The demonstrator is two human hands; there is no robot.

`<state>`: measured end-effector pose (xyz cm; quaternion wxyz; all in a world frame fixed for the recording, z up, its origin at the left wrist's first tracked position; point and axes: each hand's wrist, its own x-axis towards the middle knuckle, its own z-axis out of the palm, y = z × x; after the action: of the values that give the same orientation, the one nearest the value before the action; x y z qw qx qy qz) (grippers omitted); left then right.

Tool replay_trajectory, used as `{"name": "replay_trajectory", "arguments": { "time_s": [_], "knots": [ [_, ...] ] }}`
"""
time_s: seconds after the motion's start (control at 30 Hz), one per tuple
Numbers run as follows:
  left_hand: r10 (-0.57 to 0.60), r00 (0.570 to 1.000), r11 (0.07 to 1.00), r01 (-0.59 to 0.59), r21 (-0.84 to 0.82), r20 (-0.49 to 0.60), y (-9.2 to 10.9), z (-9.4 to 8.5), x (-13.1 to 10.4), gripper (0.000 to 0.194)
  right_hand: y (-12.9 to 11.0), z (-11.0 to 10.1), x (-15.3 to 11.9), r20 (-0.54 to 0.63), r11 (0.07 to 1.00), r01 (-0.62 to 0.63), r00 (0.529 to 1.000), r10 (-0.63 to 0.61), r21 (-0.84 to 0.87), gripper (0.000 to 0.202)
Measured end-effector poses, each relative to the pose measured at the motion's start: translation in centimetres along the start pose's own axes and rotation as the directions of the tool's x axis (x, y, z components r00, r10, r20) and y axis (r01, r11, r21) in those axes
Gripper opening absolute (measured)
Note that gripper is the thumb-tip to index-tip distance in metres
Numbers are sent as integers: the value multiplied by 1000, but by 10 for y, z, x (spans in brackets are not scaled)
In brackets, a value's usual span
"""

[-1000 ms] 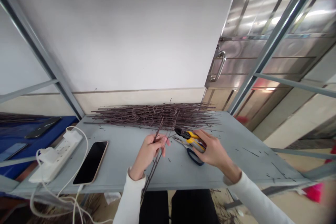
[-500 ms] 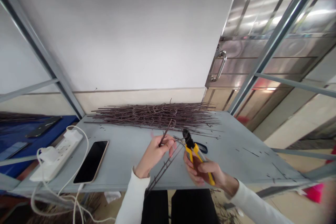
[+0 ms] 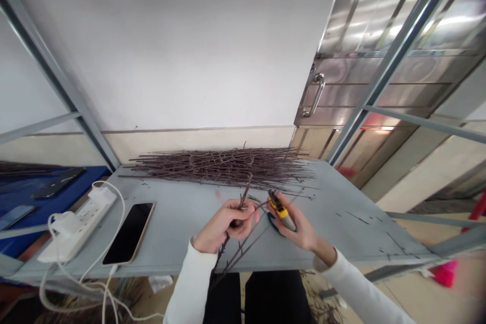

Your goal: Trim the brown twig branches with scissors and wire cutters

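My left hand (image 3: 228,223) is closed around a few dark brown twigs (image 3: 246,191). Their stems cross the fingers and hang down past the table's front edge. In my right hand (image 3: 301,225) are cutting pliers (image 3: 280,206) with a black head and yellow-and-grey handles, partly hidden by the fingers. The pliers' head is close to a thin side branch that sticks out to the right of my left hand. A dark blue curved piece (image 3: 273,225) shows below the pliers; I cannot make out what it is.
A long pile of twigs (image 3: 212,166) lies along the back of the grey table (image 3: 170,233). On the left are a phone (image 3: 129,233) and a white power strip (image 3: 76,228) with cables. Twig scraps (image 3: 357,217) are scattered on the right. Metal posts (image 3: 395,61) frame the table.
My right hand has turned and moved up, so the pliers' handles are now mostly covered. My left hand has shifted slightly right with the twigs, which stand more upright. The blue curved piece has moved left.
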<state>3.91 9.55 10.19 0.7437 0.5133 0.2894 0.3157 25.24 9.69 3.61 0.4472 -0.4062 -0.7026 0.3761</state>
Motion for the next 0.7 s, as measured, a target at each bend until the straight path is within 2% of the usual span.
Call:
{"name": "replay_trajectory", "arguments": {
  "time_s": [0.1, 0.2, 0.3, 0.4, 0.53, 0.6, 0.7],
  "knots": [
    [-46, 998, 996, 49, -77, 38, 0, -2, 3, 25, -5, 2, 11, -83, 958, 144, 982, -169, -247, 31],
    [-77, 997, 987, 75, -142, -10, -2, -1, 3, 28, -12, 3, 20, -151, 876, 200, 945, -292, -439, 28],
    [-71, 994, 986, 58, -159, -81, -3, 2, 2, 31, -12, 0, 25, -240, 768, 160, 893, -381, -620, 30],
    [-17, 992, 993, 2, -119, -124, -3, 6, -2, 27, -3, -8, 28, -295, 631, 63, 845, -446, -774, 30],
    [52, 991, 997, -59, -48, -127, 0, 12, -8, 23, 15, -20, 31, -305, 507, 15, 784, -540, -862, 19],
    [38, 995, 999, -41, -28, -96, 1, 15, -9, 23, 21, -24, 32, -340, 504, -9, 750, -568, -863, 16],
    [39, 995, 999, -41, -17, -96, 2, 17, -9, 22, 19, -23, 34, -374, 541, -38, 763, -527, -840, 16]
  ]
}}
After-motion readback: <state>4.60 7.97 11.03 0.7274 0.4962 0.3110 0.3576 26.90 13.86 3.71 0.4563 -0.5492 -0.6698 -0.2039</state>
